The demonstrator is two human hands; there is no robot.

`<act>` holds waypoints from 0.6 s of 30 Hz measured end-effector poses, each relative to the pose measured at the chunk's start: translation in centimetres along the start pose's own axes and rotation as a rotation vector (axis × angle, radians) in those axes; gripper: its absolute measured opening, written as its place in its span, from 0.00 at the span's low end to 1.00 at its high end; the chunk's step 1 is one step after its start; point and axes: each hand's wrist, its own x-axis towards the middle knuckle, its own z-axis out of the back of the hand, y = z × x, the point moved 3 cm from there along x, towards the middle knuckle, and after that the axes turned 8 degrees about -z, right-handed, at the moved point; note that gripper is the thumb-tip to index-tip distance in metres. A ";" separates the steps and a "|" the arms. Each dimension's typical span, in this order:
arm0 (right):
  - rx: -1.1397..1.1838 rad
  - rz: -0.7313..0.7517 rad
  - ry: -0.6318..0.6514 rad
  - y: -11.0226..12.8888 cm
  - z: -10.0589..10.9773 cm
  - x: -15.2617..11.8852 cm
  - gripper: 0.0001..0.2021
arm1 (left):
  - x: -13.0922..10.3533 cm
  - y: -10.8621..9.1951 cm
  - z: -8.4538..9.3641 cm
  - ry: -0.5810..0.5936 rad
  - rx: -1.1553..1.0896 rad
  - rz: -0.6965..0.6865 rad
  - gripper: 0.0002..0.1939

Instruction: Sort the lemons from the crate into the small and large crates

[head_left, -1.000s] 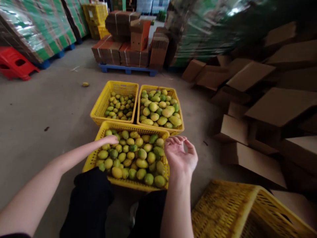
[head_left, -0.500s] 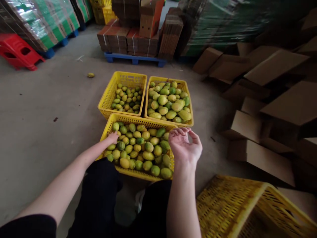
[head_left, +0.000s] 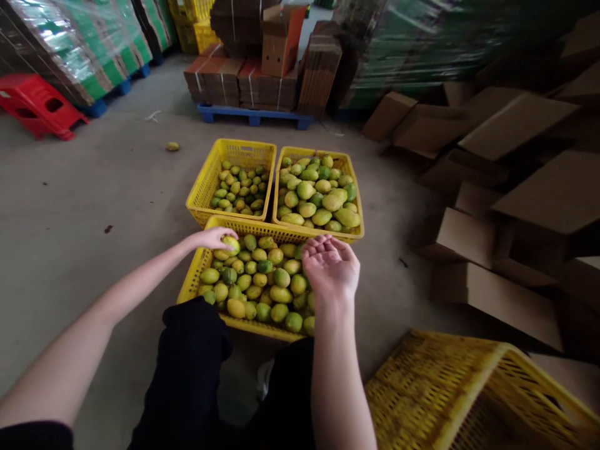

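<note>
While half a second ago your left hand (head_left: pixel 213 238) only touched the fruit, it now closes on one lemon (head_left: pixel 230 243) at 11 o'clock of the near crate (head_left: pixel 199 281), and your right hand (head_left: pixel 330 267) hovers empty, fingers curled, at 2 o'clock.

Hands over a crate of mangoes

The left hand (head_left: pixel 213 238) gripped a mango (head_left: pixel 230 243) at the near crate's (head_left: pixel 262 229) far-left corner; the right hand (head_left: pixel 330 269) hovered, palm up and empty, over its right edge.
</note>
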 end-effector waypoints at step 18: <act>0.061 -0.238 0.180 0.6 -0.6 -0.3 0.12 | 2.7 -6.5 -1.5 0.118 0.203 0.115 0.19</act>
